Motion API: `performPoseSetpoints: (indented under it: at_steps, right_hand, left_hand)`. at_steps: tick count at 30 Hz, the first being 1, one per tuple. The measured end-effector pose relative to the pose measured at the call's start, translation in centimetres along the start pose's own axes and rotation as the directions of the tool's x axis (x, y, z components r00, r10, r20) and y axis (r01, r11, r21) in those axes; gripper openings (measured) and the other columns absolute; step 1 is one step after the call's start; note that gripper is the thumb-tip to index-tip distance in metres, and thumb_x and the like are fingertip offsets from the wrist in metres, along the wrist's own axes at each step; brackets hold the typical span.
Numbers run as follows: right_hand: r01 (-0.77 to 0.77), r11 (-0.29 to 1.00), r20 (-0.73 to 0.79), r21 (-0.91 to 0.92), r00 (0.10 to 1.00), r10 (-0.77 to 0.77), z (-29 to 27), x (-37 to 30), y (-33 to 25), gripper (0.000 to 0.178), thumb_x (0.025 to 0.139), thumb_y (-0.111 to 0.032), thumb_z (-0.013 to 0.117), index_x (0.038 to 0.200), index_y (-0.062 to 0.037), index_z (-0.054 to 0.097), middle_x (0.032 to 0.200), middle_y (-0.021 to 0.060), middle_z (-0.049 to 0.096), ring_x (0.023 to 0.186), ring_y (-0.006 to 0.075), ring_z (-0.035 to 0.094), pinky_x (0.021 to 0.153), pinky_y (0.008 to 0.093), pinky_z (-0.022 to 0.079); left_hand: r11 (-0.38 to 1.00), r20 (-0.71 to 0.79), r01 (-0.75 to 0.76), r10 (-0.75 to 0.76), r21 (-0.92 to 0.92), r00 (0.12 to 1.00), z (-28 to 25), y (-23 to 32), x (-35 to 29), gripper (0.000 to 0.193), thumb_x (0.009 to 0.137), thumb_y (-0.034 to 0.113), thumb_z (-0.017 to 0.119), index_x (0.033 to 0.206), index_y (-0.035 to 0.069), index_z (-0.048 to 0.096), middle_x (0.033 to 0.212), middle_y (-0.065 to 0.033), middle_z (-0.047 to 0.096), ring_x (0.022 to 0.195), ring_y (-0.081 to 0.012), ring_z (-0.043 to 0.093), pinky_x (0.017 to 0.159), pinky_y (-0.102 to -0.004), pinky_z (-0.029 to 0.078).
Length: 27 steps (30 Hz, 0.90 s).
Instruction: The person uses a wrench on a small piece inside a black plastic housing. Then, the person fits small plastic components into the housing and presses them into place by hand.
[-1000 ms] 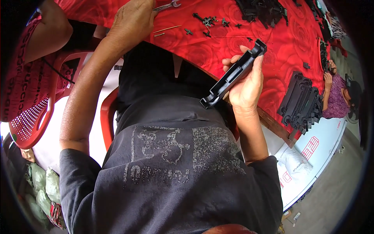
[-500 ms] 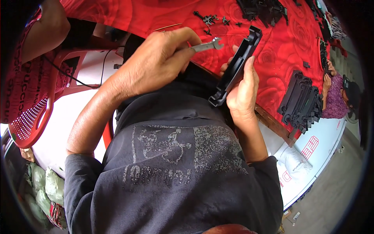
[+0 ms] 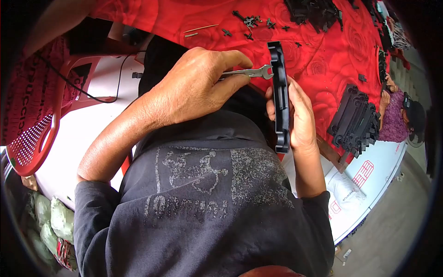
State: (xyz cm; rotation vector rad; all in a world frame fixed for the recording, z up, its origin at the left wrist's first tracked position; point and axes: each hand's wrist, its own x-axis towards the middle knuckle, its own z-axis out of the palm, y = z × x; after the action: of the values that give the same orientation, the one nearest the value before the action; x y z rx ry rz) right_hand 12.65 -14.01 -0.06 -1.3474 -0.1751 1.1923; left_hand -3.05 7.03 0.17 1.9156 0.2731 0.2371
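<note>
A small metal open-end wrench [image 3: 251,72] is pinched between the thumb and fingers of my left hand [image 3: 203,85]. Its jaw points right and meets the left edge of a long black plastic part [image 3: 281,99], near the upper end. Whether the jaw grips the edge or only overlaps it, I cannot tell. My right hand [image 3: 300,113] is wrapped round that part from the right, thumb on one side and fingertips showing on the other. The part stands nearly upright in the picture, its hollow, ribbed side in view.
Small black plastic pieces [image 3: 249,21] lie on the red rose-patterned tablecloth [image 3: 318,60]. Beyond them is a black heap [image 3: 314,14]. Long black parts [image 3: 355,117] are stacked at the right, near another person [image 3: 394,113]. A red plastic chair [image 3: 34,143] stands left.
The long black part has turned from slanted to nearly upright and come slightly lower. My left hand has moved right and a little down, bringing the wrench jaw to the part's edge.
</note>
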Motion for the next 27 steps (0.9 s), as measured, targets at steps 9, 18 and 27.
performPoseSetpoints:
  at_steps: [9, 18, 27]
  right_hand:
    - [-0.034, 0.975, 0.095, -0.218, 0.994, 0.056, 0.0, -1.0, -2.0, 0.049, 0.099, -0.013, 0.058, 0.141, 0.0078, 0.043, 0.105, 0.0172, 0.066, 0.077, 0.0176, 0.068, 0.064, 0.0268, 0.056]
    - [-0.030, 0.631, 0.072, -0.775, 0.988, 0.136, -0.2, -1.0, -4.3, 0.036, 0.107, -0.013, 0.046, 0.140, 0.0023, 0.048, 0.087, 0.0132, 0.068, 0.066, 0.0173, 0.067, 0.063, 0.0301, 0.055]
    - [0.084, 0.372, 0.093, -0.924, 0.996, 0.008, -0.6, 1.3, -5.6, 0.034, 0.100, -0.003, 0.056, 0.134, 0.0009, 0.058, 0.099, 0.0214, 0.069, 0.073, 0.0272, 0.068, 0.071, 0.0384, 0.055]
  left_hand:
    - [0.996, 0.059, -0.021, 0.016, 0.085, 0.998, 0.0, 0.3, 0.0, 0.019, 0.097, 0.010, 0.067, 0.111, -0.002, 0.071, 0.081, -0.0186, 0.071, 0.074, -0.0292, 0.072, 0.068, -0.0361, 0.054]
    - [0.980, 0.092, -0.122, 0.108, 0.156, 0.990, 0.6, 0.7, 0.5, 0.017, 0.096, 0.009, 0.066, 0.108, -0.002, 0.071, 0.087, -0.0215, 0.072, 0.083, -0.0379, 0.072, 0.071, -0.0424, 0.056]
    - [0.912, 0.114, -0.128, 0.090, 0.390, 0.989, 1.2, 1.3, 1.9, 0.016, 0.092, 0.012, 0.069, 0.107, 0.006, 0.072, 0.081, -0.0188, 0.070, 0.079, -0.0392, 0.070, 0.067, -0.0448, 0.054]
